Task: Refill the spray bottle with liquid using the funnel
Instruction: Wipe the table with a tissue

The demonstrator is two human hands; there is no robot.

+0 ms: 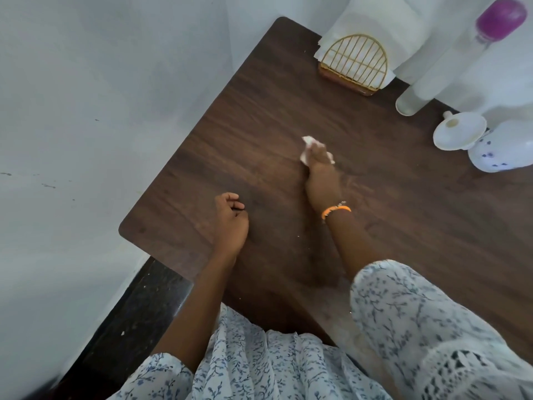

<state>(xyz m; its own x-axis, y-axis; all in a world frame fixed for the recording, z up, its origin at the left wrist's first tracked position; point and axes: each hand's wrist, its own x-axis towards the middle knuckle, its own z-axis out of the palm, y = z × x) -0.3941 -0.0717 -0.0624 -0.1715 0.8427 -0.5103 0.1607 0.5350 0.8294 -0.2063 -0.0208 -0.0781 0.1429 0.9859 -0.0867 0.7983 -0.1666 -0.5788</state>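
Note:
My right hand (321,174) grips a crumpled white tissue (306,151) and presses it onto the middle of the dark wooden table (259,111). My left hand (230,220) rests on the table near its left edge, fingers curled, holding nothing. A white funnel (458,134) lies at the far right of the table. Beside it stands a white bottle with blue flower marks (501,151), partly cut off by the frame. A tall clear bottle with a purple cap (450,62) stands behind the funnel.
A gold wire napkin holder (356,63) with white napkins stands at the table's far edge. White cloth (418,30) hangs behind it. A white wall (86,111) runs along the table's left side, with dark floor (129,327) below.

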